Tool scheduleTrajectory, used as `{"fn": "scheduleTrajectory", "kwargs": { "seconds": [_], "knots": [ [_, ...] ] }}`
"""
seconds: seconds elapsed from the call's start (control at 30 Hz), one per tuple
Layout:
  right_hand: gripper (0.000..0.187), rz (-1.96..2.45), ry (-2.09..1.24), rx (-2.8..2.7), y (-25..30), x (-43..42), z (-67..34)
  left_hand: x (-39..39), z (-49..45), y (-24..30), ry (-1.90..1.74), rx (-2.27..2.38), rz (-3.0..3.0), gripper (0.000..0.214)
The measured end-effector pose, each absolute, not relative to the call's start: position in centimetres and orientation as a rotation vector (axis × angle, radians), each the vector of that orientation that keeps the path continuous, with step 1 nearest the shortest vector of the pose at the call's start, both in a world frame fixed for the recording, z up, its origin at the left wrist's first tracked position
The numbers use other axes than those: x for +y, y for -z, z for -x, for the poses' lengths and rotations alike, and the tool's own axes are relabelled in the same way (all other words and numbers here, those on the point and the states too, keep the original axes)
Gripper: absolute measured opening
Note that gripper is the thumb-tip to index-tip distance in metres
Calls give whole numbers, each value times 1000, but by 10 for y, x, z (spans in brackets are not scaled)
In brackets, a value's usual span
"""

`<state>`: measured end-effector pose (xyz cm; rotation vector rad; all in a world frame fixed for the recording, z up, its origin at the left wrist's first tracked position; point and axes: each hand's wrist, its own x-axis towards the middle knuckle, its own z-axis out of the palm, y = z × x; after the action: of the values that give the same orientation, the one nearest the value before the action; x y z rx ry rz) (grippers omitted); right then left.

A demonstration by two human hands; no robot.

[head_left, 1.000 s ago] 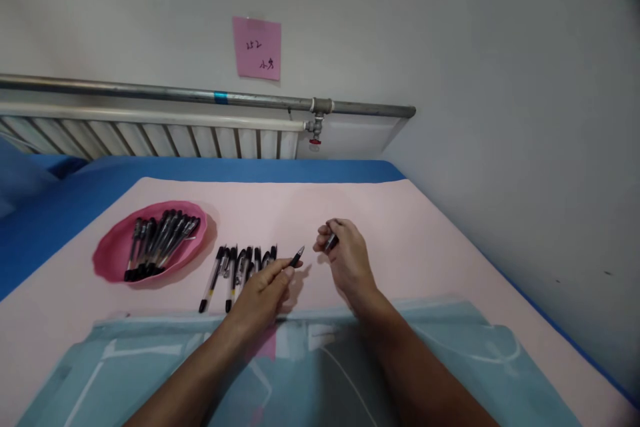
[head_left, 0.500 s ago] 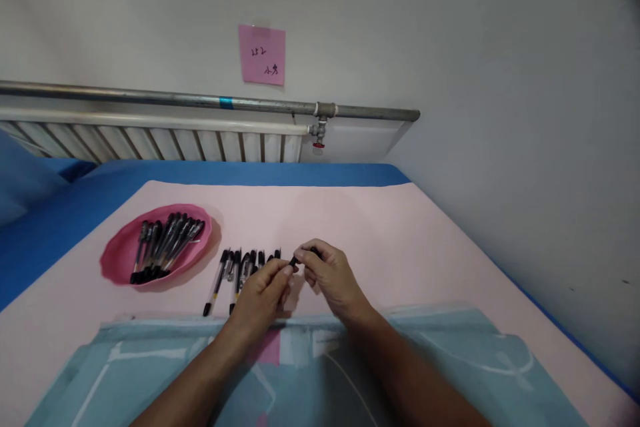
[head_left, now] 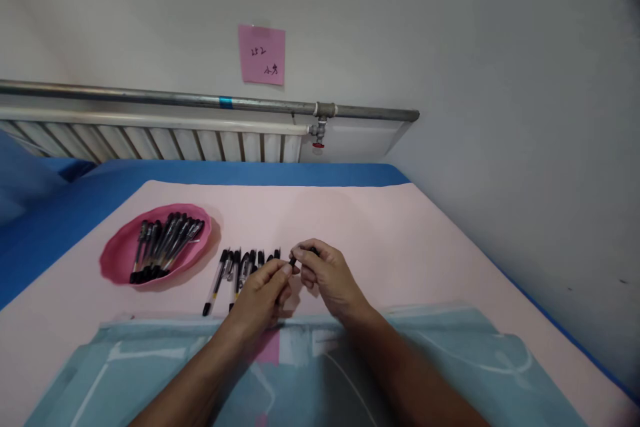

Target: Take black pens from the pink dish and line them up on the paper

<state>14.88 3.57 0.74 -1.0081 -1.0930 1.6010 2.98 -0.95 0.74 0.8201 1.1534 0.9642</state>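
In front of me, my left hand (head_left: 265, 290) is closed, its thumb and fingers pinching a black pen (head_left: 293, 261) that is mostly hidden by the fingers. The thumb and fingertips of my right hand (head_left: 327, 273) close on the upper end of this same dark piece. Another small black bit (head_left: 314, 251) shows between the right fingers; I cannot tell what part it is. Close to the left hand, a row of capped black pens (head_left: 216, 283) lies on the pink surface, partly covered by that hand.
At the left stands a pink oval tray (head_left: 113, 260) with a bundle of black pens (head_left: 170, 243). A light blue cloth (head_left: 150, 373) lies along the near side of the pink table cover (head_left: 370, 220). Behind are a radiator (head_left: 200, 143) and a metal pipe (head_left: 170, 99); a wall (head_left: 525, 147) borders the right.
My right fingertips have shifted very slightly left on the dark piece, which now stands a little steeper. The pens on the table and in the tray are unmoved.
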Motion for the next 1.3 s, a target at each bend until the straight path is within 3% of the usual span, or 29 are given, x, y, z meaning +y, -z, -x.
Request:
{"fn": "scheduleTrajectory", "kwargs": {
  "seconds": [0.87,1.1,1.3],
  "knots": [
    [21,924,-1794,-967,-11,35,-148,-7,-28,-6,-960,1153,-814,36],
    [21,1016,-1664,-983,-8,35,-146,-6,-27,-2,-1041,1182,-979,32],
    [20,955,-1798,-971,-9,36,-148,-7,-27,-6,-973,1156,-845,32]
  ]
}}
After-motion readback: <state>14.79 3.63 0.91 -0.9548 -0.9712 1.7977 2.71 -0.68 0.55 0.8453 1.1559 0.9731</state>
